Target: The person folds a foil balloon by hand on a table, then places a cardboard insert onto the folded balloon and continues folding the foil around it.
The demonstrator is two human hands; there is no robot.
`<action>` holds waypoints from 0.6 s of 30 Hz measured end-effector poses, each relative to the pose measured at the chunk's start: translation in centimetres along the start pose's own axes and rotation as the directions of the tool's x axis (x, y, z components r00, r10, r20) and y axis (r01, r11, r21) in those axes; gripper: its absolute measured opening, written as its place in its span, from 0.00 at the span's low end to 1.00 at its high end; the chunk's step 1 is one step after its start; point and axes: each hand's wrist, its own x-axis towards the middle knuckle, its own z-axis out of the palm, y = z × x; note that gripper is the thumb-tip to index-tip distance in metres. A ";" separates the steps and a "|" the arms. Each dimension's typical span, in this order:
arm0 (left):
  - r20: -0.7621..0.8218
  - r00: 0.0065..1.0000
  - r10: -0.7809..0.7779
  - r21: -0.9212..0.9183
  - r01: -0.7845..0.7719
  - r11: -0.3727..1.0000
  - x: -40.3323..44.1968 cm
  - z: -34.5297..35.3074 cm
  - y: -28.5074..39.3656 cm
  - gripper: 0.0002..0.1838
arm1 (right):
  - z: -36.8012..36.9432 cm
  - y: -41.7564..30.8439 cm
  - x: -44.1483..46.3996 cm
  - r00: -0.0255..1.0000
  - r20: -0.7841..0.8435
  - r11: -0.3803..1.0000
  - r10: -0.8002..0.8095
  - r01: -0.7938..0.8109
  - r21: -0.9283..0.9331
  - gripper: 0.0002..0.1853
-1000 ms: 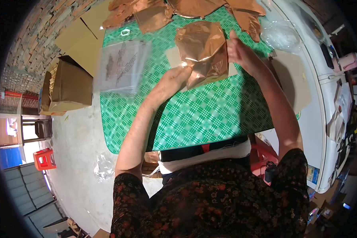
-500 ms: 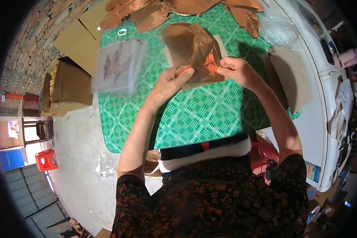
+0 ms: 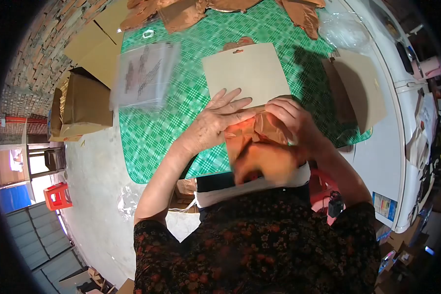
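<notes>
The card (image 3: pixel 246 68), pale and with a small slot near its far edge, lies on the green plaid tabletop (image 3: pixel 181 152), and everything else can be placed from it. At the card's near edge is the foil (image 3: pixel 252 139), copper-coloured and crumpled, running from the card towards the person's body and past the rim of the tabletop; its lower end is blurred. The left hand (image 3: pixel 220 117) is at the card's near left corner, fingers straight and spread, thumb pointing along the top of the foil; whether that thumb pinches anything I cannot tell. The right hand (image 3: pixel 290 120) is at the card's near right corner, fingers bent over, grasping the foil where it meets the card. A coppery scrap (image 3: pixel 238 44) peeks out past the card's far edge. Well beyond the card lie more copper sheets (image 3: pixel 181 15), in a loose row. To the card's left is a stack of clear sleeves (image 3: pixel 144 73) with dark print, and farther up on that side a small white ring (image 3: pixel 148 34). To the card's right are a beige board (image 3: pixel 365 93) and, farther off, some crumpled clear plastic (image 3: pixel 345 32).
</notes>
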 end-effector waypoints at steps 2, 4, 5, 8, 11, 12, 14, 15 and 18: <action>0.004 1.000 -0.003 0.062 0.003 0.998 -0.2 0.5 -0.4 0.37 | 0.1 -0.5 -0.6 1.000 -0.027 0.999 -0.012 0.011 -0.051 0.22; 0.020 1.000 -0.017 0.061 0.016 0.998 -0.3 0.6 -0.5 0.39 | 0.0 -0.7 -0.5 0.997 -0.030 0.989 -0.074 0.070 -0.129 0.22; 0.026 0.999 -0.019 0.062 0.017 0.998 -0.2 0.6 -0.5 0.39 | 0.0 -0.7 -0.5 0.994 -0.030 0.981 -0.105 0.098 -0.167 0.22; 0.038 0.999 -0.025 0.061 0.022 0.998 -0.1 0.4 -0.4 0.40 | 0.2 -0.7 -0.4 0.993 -0.028 0.977 -0.116 0.109 -0.185 0.22; 0.038 0.999 -0.029 0.051 0.027 0.998 -0.1 0.4 -0.4 0.40 | -0.7 -1.1 0.0 0.988 0.033 0.969 -0.151 0.155 -0.193 0.22; 0.039 0.999 -0.027 0.052 0.025 0.998 -0.1 0.4 -0.4 0.39 | -0.5 -0.9 -0.2 0.987 0.054 0.969 -0.150 0.158 -0.191 0.22; 0.038 0.999 -0.024 0.046 0.022 0.999 -0.2 0.4 -0.4 0.39 | 0.0 -0.4 -0.6 0.984 0.096 0.968 -0.150 0.166 -0.187 0.22; 0.035 0.999 -0.024 0.040 0.022 0.999 -0.2 0.4 -0.4 0.39 | -0.1 -0.6 -0.4 0.983 0.052 0.956 -0.176 0.183 -0.231 0.22; 0.028 0.999 -0.017 0.034 0.016 0.999 -0.2 0.4 -0.4 0.38 | -0.3 -1.3 0.6 0.980 -0.042 0.929 -0.196 0.172 -0.326 0.23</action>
